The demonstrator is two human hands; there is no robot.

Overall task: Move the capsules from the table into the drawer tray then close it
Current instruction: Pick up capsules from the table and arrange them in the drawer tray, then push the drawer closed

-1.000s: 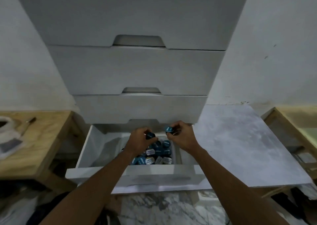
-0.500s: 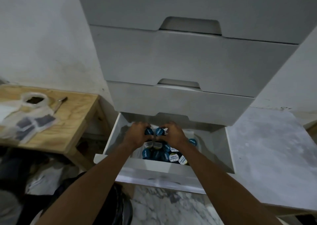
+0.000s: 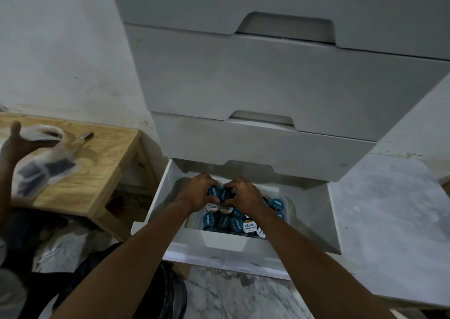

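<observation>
The bottom drawer (image 3: 316, 223) of a white cabinet stands pulled out. Inside it a white tray (image 3: 288, 205) holds a heap of several blue and white-lidded capsules (image 3: 233, 222). My left hand (image 3: 197, 193) is curled over the heap with a blue capsule (image 3: 213, 191) at its fingertips. My right hand (image 3: 244, 193) is curled beside it, fingers around another dark blue capsule (image 3: 226, 194). Both hands meet over the tray's back left part, and they hide the capsules beneath them.
A low wooden table (image 3: 97, 172) stands to the left with a clear plastic bag (image 3: 46, 167) of dark packets and a spoon (image 3: 84, 137). Another person's hand (image 3: 17, 143) grips that bag. Closed white drawers (image 3: 267, 80) rise above. A pale marbled slab (image 3: 389, 221) lies to the right.
The view has swung left and closer. My hands have lowered onto the capsule heap in the tray. Another person's hand has appeared at the bag on the wooden table.
</observation>
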